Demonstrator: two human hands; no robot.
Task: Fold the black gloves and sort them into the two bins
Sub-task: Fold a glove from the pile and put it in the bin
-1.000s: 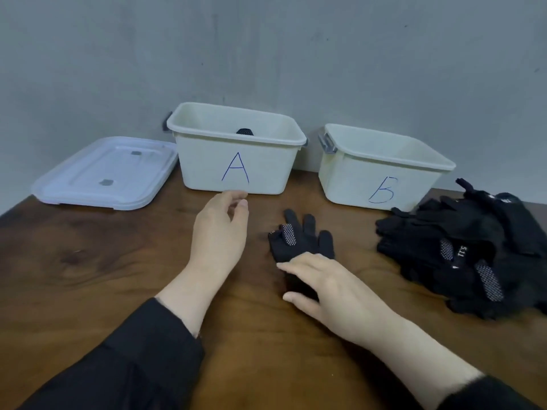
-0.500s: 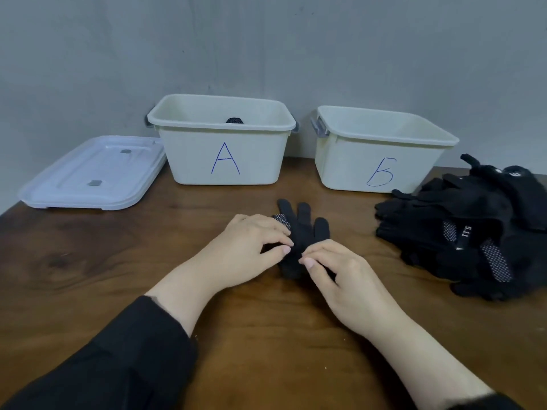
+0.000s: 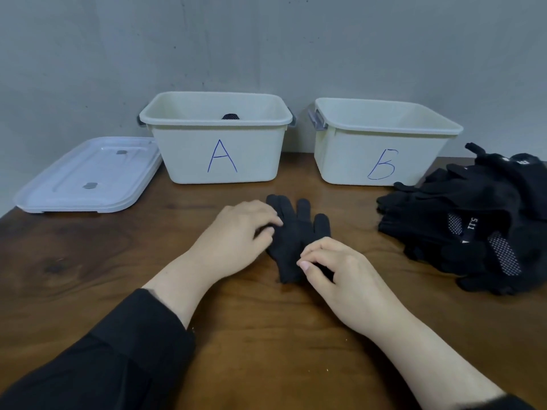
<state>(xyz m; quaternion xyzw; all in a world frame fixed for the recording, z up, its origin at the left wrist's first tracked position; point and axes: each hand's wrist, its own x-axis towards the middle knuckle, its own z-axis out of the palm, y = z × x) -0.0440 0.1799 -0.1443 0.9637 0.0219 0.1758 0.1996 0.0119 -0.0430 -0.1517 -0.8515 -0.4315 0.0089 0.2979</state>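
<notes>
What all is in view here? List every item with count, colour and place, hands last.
bin A: one, cream, back centre, a dark glove tip showing inside
bin B: one, cream, right of bin A, contents not visible
lid: one, clear white, flat at back left
glove: one, black, flat at table centre, fingers pointing to the bins
glove pile: count unclear, black with dotted white patches, right edge
table: one, brown wood
wall: grey, behind the bins
left hand: black sleeve, fingers curled at the glove's left edge
right hand: pinching the glove near its cuff
</notes>
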